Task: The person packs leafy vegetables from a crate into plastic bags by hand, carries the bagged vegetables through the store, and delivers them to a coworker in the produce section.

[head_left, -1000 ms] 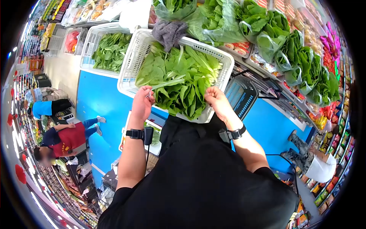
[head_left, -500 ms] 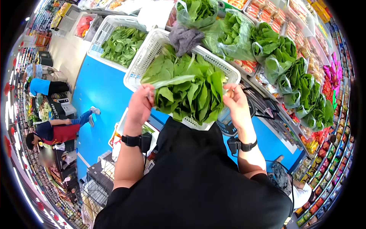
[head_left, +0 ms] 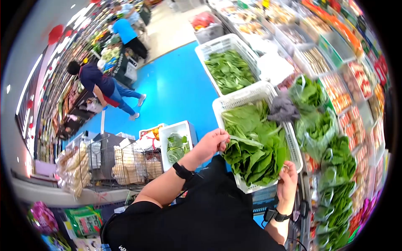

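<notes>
A bunch of leafy greens (head_left: 259, 161) lies between my two hands, over the near part of a white plastic basket (head_left: 295, 148). A strip of clear plastic bag (head_left: 248, 141) shows along the bunch's upper side. My left hand (head_left: 213, 145) is closed in a pinch at the bag's left edge. On the other side my right hand (head_left: 287, 178) has thumb and fingers pinched together at the bag's edge, close to the basket's rim. More loose greens (head_left: 245, 117) lie in the basket behind the bunch. A grey cloth (head_left: 283, 108) hangs over its right rim.
Bagged greens (head_left: 335, 184) line the display on the right. Another white basket of greens (head_left: 229, 69) stands beyond. Left of me are a white foam box (head_left: 189, 130) and a wire cart (head_left: 130, 165). A person in jeans (head_left: 100, 88) is on the blue floor (head_left: 176, 83).
My view has swung to the left, so the basket and my hands appear farther right. Both hands remain at the sides of the bunch. The person in jeans stands in a different stride.
</notes>
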A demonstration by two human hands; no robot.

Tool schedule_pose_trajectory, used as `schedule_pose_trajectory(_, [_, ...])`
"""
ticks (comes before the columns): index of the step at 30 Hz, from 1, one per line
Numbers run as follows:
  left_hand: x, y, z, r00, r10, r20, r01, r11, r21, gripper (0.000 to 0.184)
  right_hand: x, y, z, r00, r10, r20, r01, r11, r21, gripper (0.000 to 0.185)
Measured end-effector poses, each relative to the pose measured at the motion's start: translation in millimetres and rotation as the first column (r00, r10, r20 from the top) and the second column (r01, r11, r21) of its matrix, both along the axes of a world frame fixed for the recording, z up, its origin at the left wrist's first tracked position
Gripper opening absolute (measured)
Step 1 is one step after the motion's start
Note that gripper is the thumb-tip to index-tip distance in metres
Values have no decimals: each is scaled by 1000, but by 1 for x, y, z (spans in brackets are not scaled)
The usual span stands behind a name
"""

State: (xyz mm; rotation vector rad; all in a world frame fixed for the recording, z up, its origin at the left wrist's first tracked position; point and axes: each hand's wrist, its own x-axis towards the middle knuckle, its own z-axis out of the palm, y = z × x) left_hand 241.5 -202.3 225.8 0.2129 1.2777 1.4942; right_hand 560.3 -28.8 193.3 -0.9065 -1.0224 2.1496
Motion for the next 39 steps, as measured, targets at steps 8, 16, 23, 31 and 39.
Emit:
schedule_pose_trajectory(8, [9,-46,11,991,56,-123,-54,998,16,12,-26,-14,42,985,165,-44,-162,984,79,40])
schedule_pose_trajectory(16, [34,-113,19,960,64,-273,-52,997,51,14,-41,-64,42,995,69,70,-79,987,142,27])
schedule_pose_trajectory(23, [60,-200,21,953,145,-266,-136,989,50,17,-20,-127,52,970,178,163,-198,973,115,36])
schedule_pose_trajectory(31, [96,-256,3,969,62,-238,-42,995,88,16,29,-225,64,972,139,191,-148,988,32,32])
schedule_pose_trajectory(39, [128,-278,-6,972,84,-218,-60,992,112,17,71,-246,73,926,266,269,-234,961,-146,26])
